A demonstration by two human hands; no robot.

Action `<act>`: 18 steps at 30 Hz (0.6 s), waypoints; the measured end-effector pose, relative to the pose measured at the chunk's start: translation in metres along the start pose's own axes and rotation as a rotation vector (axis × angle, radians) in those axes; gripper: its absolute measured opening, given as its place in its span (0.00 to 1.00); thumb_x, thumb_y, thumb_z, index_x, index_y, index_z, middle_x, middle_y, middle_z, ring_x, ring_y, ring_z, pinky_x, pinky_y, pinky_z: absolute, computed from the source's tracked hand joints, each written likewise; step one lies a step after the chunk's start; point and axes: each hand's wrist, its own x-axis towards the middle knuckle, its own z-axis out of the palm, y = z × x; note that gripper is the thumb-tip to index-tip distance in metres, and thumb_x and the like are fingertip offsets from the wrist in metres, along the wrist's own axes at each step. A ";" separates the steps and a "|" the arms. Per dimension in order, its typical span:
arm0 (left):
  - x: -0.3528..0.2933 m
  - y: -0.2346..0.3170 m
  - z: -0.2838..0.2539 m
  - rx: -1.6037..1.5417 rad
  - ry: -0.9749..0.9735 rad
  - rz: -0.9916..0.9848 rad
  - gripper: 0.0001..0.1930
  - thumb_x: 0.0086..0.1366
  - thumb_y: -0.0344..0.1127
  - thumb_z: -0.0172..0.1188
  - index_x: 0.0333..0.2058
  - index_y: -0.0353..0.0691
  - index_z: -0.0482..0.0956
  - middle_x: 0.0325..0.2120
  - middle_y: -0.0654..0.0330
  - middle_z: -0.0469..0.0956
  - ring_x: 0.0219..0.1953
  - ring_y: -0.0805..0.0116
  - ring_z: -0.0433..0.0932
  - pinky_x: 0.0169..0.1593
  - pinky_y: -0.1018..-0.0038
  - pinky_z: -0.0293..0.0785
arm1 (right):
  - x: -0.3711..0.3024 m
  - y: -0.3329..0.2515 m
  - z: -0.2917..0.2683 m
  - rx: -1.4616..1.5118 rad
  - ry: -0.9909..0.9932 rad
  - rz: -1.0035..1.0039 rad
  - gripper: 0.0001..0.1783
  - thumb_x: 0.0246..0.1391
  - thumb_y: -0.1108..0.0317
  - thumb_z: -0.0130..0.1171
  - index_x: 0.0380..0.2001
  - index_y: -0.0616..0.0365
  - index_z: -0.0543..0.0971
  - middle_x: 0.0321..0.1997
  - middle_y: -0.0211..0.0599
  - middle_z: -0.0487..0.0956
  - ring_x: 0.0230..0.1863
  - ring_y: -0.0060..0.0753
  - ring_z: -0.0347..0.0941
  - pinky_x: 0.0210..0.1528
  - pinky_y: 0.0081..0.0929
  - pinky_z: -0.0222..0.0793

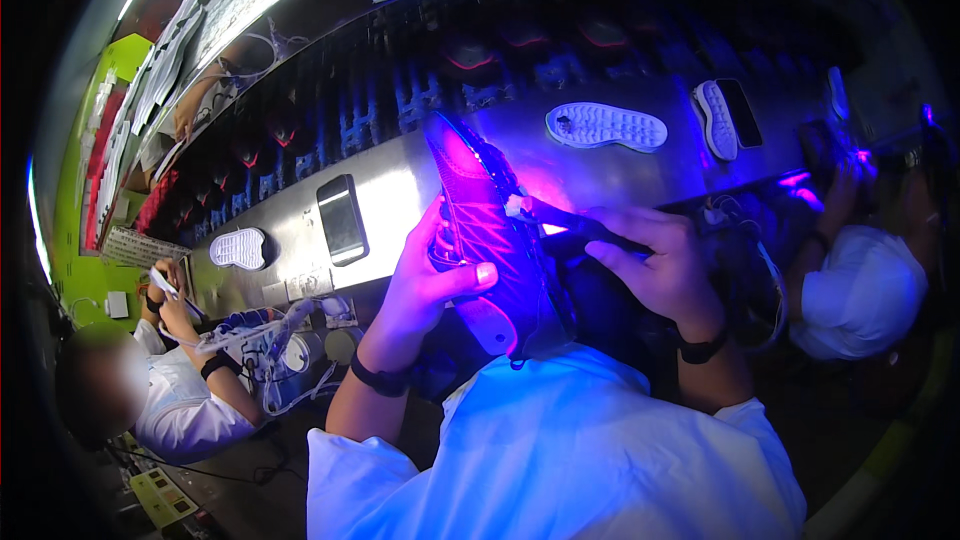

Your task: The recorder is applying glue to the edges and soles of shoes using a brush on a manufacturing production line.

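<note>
My left hand (425,275) grips a dark shoe upper (490,225) from its left side, with the thumb laid across it. The upper stands tilted in front of my chest, lit pink and violet. In my right hand (655,260) is a dark-handled brush (565,218), held between thumb and fingers. Its pale tip touches the right-hand edge of the upper. Beyond the upper, a white shoe sole (606,127) lies on the metal bench, tread pattern not clear.
The metal bench (400,165) carries a dark phone (342,220), a second phone (740,112) and more white soles (238,248). Behind it runs a rack (365,110) with dark shoe uppers. Co-workers sit at left (195,395) and right (860,290). Cables (290,325) hang near my left.
</note>
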 end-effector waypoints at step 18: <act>-0.023 -0.009 -0.022 -0.474 -0.269 0.023 0.42 0.55 0.28 0.69 0.67 0.37 0.59 0.55 0.54 0.75 0.57 0.61 0.76 0.61 0.62 0.73 | 0.032 -0.030 0.023 -0.093 0.043 0.005 0.22 0.58 0.70 0.64 0.56 0.62 0.78 0.44 0.55 0.83 0.47 0.51 0.82 0.48 0.37 0.75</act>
